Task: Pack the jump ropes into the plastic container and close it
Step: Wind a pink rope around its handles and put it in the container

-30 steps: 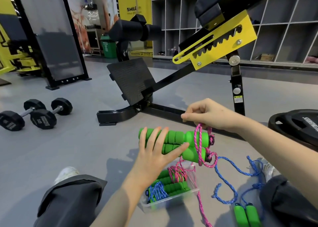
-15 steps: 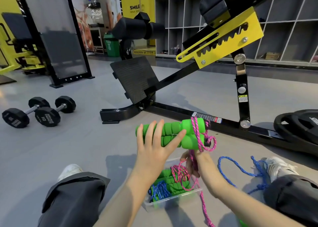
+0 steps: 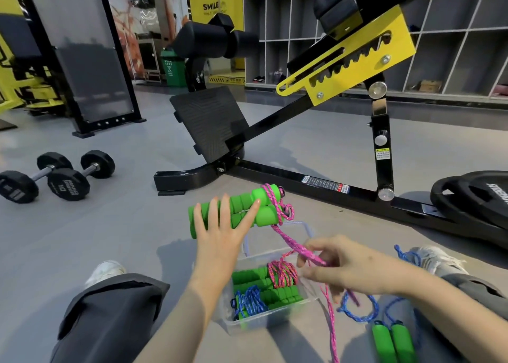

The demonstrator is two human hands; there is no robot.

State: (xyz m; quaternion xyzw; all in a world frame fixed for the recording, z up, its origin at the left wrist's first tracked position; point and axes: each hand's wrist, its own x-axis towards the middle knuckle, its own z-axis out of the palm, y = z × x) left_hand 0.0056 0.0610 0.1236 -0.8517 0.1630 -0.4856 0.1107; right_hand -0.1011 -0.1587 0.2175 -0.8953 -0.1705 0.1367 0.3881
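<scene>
My left hand (image 3: 220,230) holds the two green foam handles (image 3: 247,211) of a pink jump rope together, above the floor. Pink cord (image 3: 286,236) is wound round the handles' right end and runs down to my right hand (image 3: 338,266), which pinches it. Below, a clear plastic container (image 3: 233,324) sits open on the floor between my legs, with green-handled ropes, one pink and one blue, inside. A blue jump rope (image 3: 357,310) with green handles (image 3: 393,343) lies loose on the floor at the right.
A black and yellow adjustable bench (image 3: 302,131) stands just ahead. Black weight plates (image 3: 478,197) lie at the right, two dumbbells (image 3: 63,178) at the left. My knees and white shoes flank the container. A clear lid (image 3: 277,236) lies behind the container.
My right hand dropped from the handles' top right end, passed below them and drew the pink cord down to the right. The left hand kept the handles.
</scene>
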